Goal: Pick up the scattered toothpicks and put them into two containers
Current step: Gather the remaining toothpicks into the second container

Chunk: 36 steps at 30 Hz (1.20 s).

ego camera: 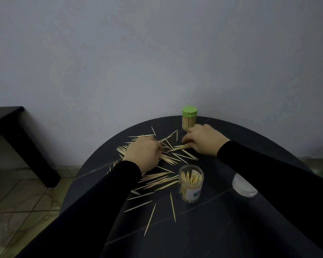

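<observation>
Dark round table [222, 229] bore scattered toothpicks [157, 180] beside our open jar [191, 183]; left hand [144, 153] and right hand [203, 139] pinched bundles; light, brittle, best gripped mid-shaft, we judged.

Home room (tiled floor [26, 198], side table [11, 127])

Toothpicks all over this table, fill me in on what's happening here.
A person is gathering scattered toothpicks off a round dark table. The left hand rests on the pile, fingers curled into it; the right hand pinches a few near a closed green-lidded container. An open clear jar, partly filled, stands nearer, with a white lid beside it. Many toothpicks are still loose.
</observation>
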Tool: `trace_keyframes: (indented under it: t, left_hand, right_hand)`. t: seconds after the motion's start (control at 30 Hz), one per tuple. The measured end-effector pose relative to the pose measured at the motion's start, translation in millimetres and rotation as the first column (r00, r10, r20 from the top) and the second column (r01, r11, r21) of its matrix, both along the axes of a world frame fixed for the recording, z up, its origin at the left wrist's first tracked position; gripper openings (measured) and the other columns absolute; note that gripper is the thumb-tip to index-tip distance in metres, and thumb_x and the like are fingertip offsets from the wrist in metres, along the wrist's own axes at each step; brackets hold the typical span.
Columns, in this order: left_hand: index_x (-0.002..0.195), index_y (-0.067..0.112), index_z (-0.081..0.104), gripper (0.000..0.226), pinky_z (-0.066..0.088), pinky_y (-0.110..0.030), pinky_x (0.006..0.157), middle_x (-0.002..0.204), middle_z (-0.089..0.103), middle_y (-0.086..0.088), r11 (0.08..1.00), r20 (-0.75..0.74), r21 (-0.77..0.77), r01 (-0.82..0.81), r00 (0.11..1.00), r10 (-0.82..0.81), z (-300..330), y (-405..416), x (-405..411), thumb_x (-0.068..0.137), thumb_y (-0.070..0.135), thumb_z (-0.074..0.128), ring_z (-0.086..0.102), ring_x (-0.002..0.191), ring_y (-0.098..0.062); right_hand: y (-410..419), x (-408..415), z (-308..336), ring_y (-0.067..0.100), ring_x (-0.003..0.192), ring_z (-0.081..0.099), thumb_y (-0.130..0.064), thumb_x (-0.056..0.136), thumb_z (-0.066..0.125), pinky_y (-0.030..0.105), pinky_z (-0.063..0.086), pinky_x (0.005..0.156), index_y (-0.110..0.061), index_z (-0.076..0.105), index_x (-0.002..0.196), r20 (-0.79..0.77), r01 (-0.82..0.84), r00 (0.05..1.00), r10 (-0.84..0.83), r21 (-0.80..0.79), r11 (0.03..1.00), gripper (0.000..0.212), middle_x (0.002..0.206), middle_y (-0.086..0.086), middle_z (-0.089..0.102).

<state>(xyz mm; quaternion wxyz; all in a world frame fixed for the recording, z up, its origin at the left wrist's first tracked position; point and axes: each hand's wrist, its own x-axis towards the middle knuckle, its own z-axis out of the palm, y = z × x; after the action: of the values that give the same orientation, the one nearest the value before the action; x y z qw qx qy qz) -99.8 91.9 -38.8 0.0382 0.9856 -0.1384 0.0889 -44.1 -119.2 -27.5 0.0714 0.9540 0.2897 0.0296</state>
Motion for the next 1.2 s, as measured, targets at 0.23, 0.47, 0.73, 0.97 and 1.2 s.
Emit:
trace_keyframes:
  t: [0.23, 0.47, 0.73, 0.97, 1.2]
  left_hand:
    - [0.136, 0.027, 0.048, 0.039, 0.042, -0.04, 0.099, 0.139, 0.046, 0.0, 0.973, -0.017, -0.111, -0.203, 0.979, 0.203, -1, -1, 42, 0.098, 0.022, 0.041, 0.038, 0.125, -0.024]
    - [0.146, 0.03, 0.034, 0.057, 0.041, -0.036, 0.103, 0.155, 0.029, 0.008, 0.991, -0.075, 0.119, -0.065, 0.994, 0.075, -3, 14, 82, 0.096, 0.005, 0.038, 0.032, 0.129, -0.022]
    - [0.127, 0.034, 0.059, 0.034, 0.044, -0.03, 0.085, 0.13, 0.056, 0.01, 0.993, 0.049, 0.117, -0.005, 0.999, 0.0, -9, 33, 81, 0.101, 0.024, 0.04, 0.042, 0.109, -0.016]
    - [0.146, 0.033, 0.035, 0.061, 0.041, -0.032, 0.1, 0.154, 0.03, 0.009, 0.981, -0.025, 0.195, 0.025, 0.999, -0.02, -1, 22, 69, 0.093, 0.002, 0.043, 0.035, 0.126, -0.02]
    - [0.127, 0.031, 0.058, 0.034, 0.047, -0.031, 0.088, 0.132, 0.056, 0.01, 0.969, 0.066, 0.24, -0.061, 0.997, 0.047, -2, 31, 71, 0.098, 0.022, 0.041, 0.043, 0.112, -0.017]
  right_hand:
    - [24, 25, 4, 0.022, 0.123, 0.046, -0.006, 0.094, 0.054, 0.039, 0.044, 0.1, -0.023, 0.047, 0.139, 0.041, -0.031, 0.999, 0.031, 0.008, 0.999, 0.049, 0.14, 0.003, 0.048]
    - [42, 55, 0, 0.027, 0.129, 0.045, 0.002, 0.095, 0.046, 0.042, 0.043, 0.104, -0.024, 0.036, 0.147, -0.022, -0.062, 0.998, 0.059, -0.19, 0.98, 0.06, 0.146, 0.008, 0.043]
    - [30, 47, 3, 0.021, 0.108, 0.058, -0.012, 0.098, 0.049, 0.033, 0.05, 0.091, -0.023, 0.059, 0.131, -0.05, -0.118, 0.992, 0.113, -0.129, 0.985, 0.035, 0.124, 0.004, 0.058]
    - [27, 27, 11, 0.018, 0.112, 0.057, -0.026, 0.098, 0.051, 0.034, 0.048, 0.098, -0.02, 0.06, 0.129, -0.123, -0.05, 0.991, 0.05, 0.002, 0.999, 0.033, 0.127, 0.001, 0.06]
    - [69, 27, 4, 0.022, 0.122, 0.049, -0.045, 0.096, 0.05, 0.039, 0.047, 0.098, -0.024, 0.05, 0.138, -0.133, -0.029, 0.99, 0.042, 0.101, 0.994, 0.047, 0.136, 0.003, 0.051]
